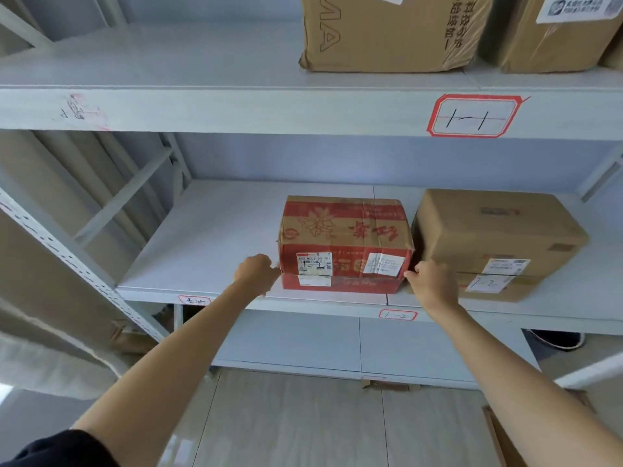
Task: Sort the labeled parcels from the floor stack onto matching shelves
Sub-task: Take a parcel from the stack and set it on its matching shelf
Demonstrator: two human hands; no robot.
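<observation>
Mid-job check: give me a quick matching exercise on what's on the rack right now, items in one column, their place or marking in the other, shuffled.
Items:
1. red printed box
2. plain brown box
3. box printed with large letters
4. red-bordered tag "1-1"

Places:
A. top shelf, above the "1-1" tag
B. front edge of the top shelf
C. middle shelf, between the left hand and right hand
D. middle shelf, at the right, with "1-2" handwritten on its label

Pairs: 1-C, 2-D, 3-A, 4-B

Red parcel (344, 244) upright on shelf (202, 230).
</observation>
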